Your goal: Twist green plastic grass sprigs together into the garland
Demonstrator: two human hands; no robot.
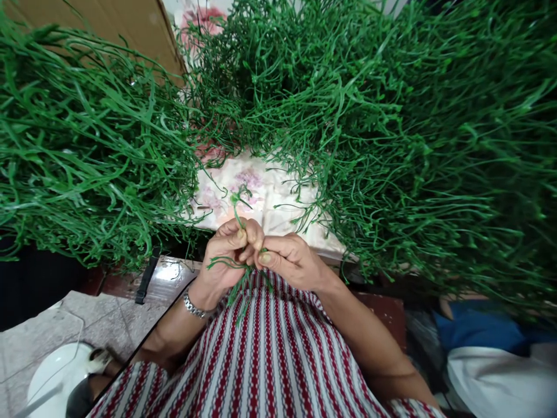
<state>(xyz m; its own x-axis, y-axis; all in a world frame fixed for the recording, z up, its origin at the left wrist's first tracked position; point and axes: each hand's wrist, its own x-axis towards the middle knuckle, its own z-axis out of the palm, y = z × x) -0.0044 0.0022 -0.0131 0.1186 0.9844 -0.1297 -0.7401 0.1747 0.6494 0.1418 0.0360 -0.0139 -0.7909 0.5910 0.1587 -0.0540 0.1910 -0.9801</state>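
Thin green stems that look like plastic artificial plant stems are in my two hands, close to my body. My left hand [220,255], with a metal watch at the wrist, pinches one curled green stem [237,212] that stands up past the thumb. My right hand [291,261] is closed beside it, thumb and forefinger pinching a small green piece at the joined fingertips. Several forked stem ends [239,290] hang below the hands over the striped garment. The fingers hide where the stems meet. Behind lies a pale, flower-patterned cloth [278,188].
Large heaps of green stems rise at the left [87,145] and right [391,151], spilling over the table edge. A cardboard box [113,35] stands at the back left. A white round object [54,371] is on the tiled floor. Blue clothing [483,328] shows at right.
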